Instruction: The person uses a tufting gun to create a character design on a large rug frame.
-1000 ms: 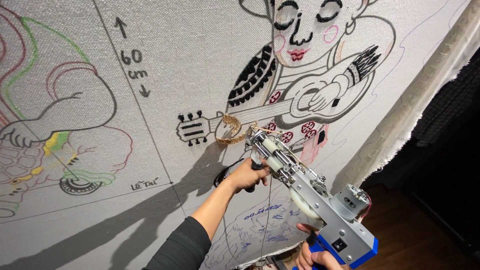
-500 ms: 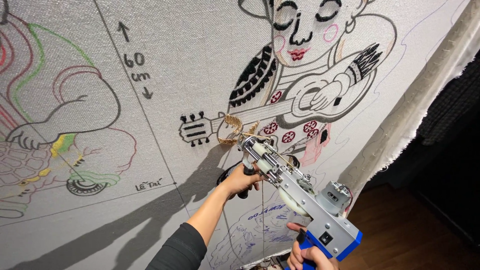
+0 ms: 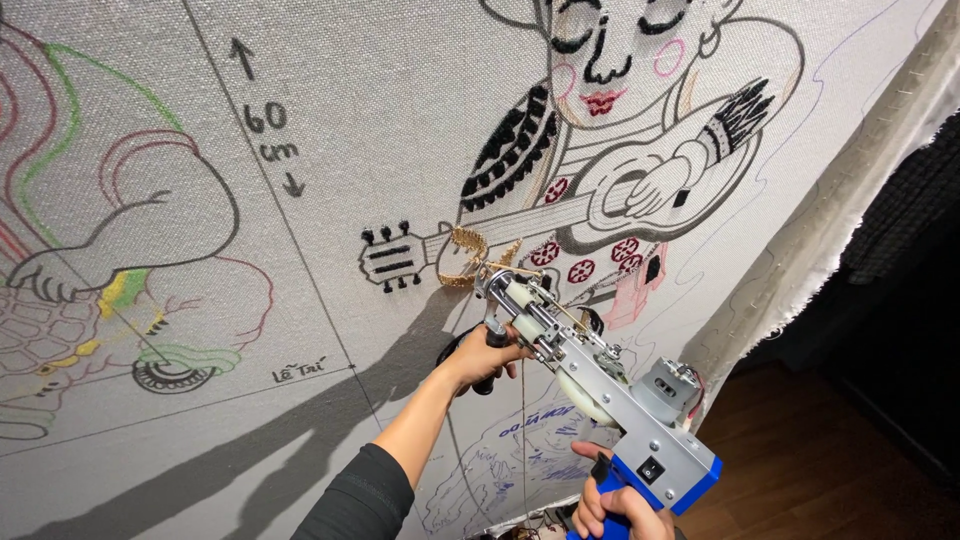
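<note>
White woven backing cloth (image 3: 400,130), stretched upright and drawn with a guitar-playing figure (image 3: 640,150) in black line, fills most of the view. A silver and blue tufting gun (image 3: 590,380) points up at it, its tip touching the cloth by a patch of golden-tan yarn loops (image 3: 470,255) on the guitar neck. The left hand (image 3: 485,355) is wrapped tight around the gun's black front handle, and the right hand (image 3: 615,505) is closed on the blue rear grip.
</note>
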